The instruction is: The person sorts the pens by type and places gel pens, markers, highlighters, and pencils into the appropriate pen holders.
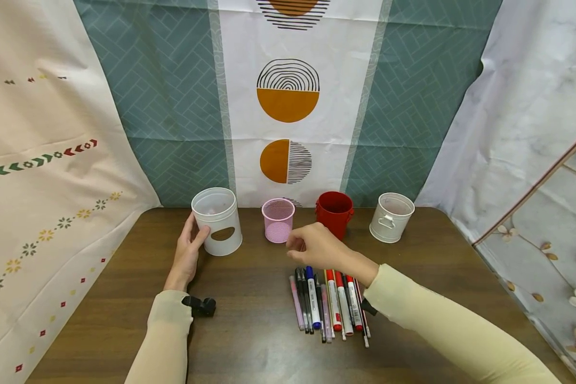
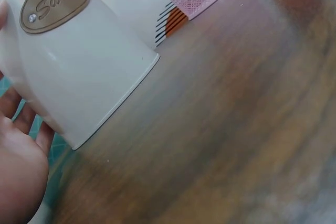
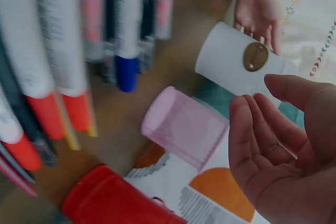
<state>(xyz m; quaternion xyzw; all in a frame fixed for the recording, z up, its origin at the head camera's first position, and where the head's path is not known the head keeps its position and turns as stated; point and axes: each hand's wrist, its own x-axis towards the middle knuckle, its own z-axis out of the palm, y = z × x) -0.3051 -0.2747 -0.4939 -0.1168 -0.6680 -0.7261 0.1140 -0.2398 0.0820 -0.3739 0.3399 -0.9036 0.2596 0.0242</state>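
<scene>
At the back left of the table stands a white canister [image 1: 216, 226] with an oval brown plaque reading "Sweet" [image 2: 55, 4]. My left hand [image 1: 190, 248] grips its left side, the thumb on the front and the fingers reaching round behind. In mid-air, over the far ends of a row of pens and markers [image 1: 330, 304], my right hand [image 1: 319, 245] is empty. Its fingers are loosely bent, and the right wrist view shows a gap between thumb and fingertips. Closest behind that hand are a pink mesh cup [image 1: 278, 220] and a red bucket [image 1: 334, 213].
A small white bucket [image 1: 392, 218] with a handle stands at the back right of the brown wooden table [image 1: 249, 341]. Patterned cloth [image 1: 173, 106] hangs behind the table's back edge. The row holds red-capped markers, a blue-capped marker, pencils and pens.
</scene>
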